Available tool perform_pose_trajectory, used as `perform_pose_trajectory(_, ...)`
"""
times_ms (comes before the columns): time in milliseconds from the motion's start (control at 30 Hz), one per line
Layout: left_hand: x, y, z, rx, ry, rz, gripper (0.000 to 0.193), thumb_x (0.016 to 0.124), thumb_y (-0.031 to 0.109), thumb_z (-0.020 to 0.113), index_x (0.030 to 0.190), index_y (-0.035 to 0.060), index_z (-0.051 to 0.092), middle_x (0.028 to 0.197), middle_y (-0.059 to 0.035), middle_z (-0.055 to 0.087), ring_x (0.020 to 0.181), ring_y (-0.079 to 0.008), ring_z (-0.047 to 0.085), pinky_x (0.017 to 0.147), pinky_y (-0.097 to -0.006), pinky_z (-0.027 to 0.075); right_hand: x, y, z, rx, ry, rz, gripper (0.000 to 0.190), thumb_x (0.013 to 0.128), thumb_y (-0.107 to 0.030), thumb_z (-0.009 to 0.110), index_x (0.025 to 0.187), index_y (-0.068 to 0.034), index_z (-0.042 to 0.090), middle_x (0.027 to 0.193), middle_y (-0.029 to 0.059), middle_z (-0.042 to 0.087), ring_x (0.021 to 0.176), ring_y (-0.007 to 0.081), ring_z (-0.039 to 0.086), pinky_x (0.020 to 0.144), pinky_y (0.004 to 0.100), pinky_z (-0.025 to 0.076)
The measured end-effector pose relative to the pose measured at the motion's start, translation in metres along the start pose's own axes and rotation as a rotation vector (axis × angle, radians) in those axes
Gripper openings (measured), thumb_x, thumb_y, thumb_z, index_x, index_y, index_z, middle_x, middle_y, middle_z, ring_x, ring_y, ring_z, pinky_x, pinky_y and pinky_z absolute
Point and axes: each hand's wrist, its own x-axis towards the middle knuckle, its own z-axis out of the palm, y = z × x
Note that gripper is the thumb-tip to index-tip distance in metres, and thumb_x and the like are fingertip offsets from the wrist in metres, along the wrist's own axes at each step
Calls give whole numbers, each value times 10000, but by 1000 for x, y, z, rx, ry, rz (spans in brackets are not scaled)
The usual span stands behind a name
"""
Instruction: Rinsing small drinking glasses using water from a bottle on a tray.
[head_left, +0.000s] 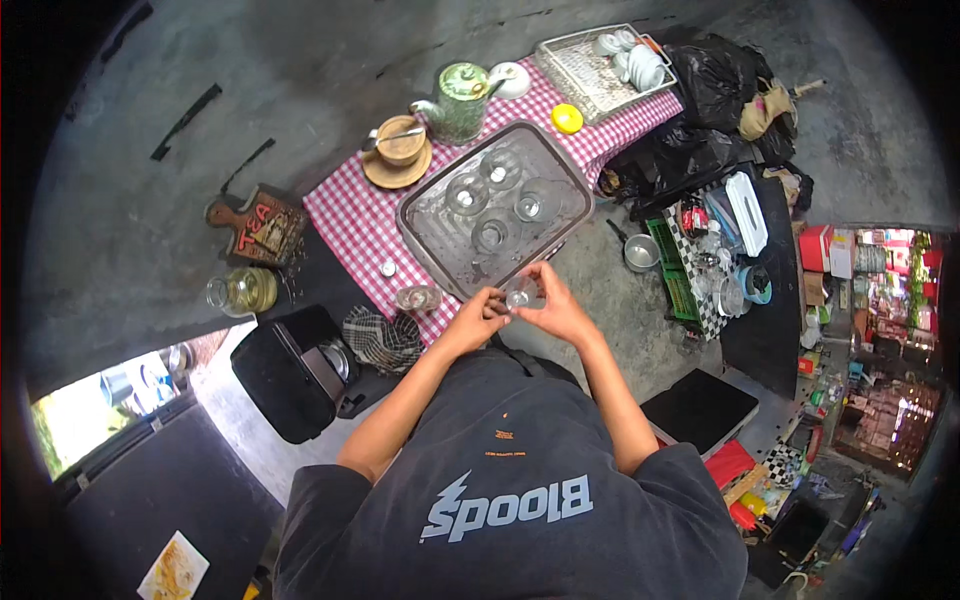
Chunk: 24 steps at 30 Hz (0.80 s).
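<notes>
My right hand holds a small clear glass cup just off the near corner of a dark metal tray. My left hand is at the cup's left side, fingers curled; whether it grips the cup cannot be made out. Several clear glass cups stand on the wet tray, among them one at the back and one nearer me. Left of my hands a patterned clear glass rests on the red checked tablecloth, near a small white-topped item.
Behind the tray stand a green teapot and a wooden cup on a saucer. A wire dish rack with white cups is at the back right, near a yellow lid. A jar and checked cloth lie left.
</notes>
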Motion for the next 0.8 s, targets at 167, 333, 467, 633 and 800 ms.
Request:
perform_pose_trajectory(167,0,-7,-4,6,-35,10,515,809,42,746,1262,-3,507,1064,-102,658,896,-136,618,782,-295,514,-10,12,7,30,21,-45,601,692,-96,819,1177,-47,468,1136,115,566,1031,236,593,855,331,495)
perform_pose_trajectory(333,-9,21,7,234,30,139,544,782,64,779,1257,10,519,1038,-93,638,897,-160,607,790,-310,505,-9,14,0,38,11,-97,631,683,-183,829,1172,-29,461,1113,176,561,1039,289,588,884,384,484)
perform_pose_trajectory(467,-16,25,18,462,71,165,536,796,124,734,1276,18,521,1082,-146,615,967,-221,615,803,-344,494,-15,17,-5,28,-16,-161,632,677,-203,863,1148,-52,470,1046,127,565,970,232,579,831,357,497)
perform_pose_trajectory(633,-30,24,35,593,160,371,510,771,104,720,1246,25,552,1128,-162,623,1030,-283,618,863,-369,488,-34,33,10,140,8,-191,634,697,-220,883,1146,-48,471,1061,115,559,971,207,583,795,332,513)
perform_pose_trajectory(800,-23,26,64,549,124,324,556,769,83,751,1263,17,505,1160,-171,609,1052,-276,622,886,-372,492,-55,40,-16,194,-20,-151,666,691,-236,896,1165,-42,470,1099,103,550,962,193,591,798,323,522)
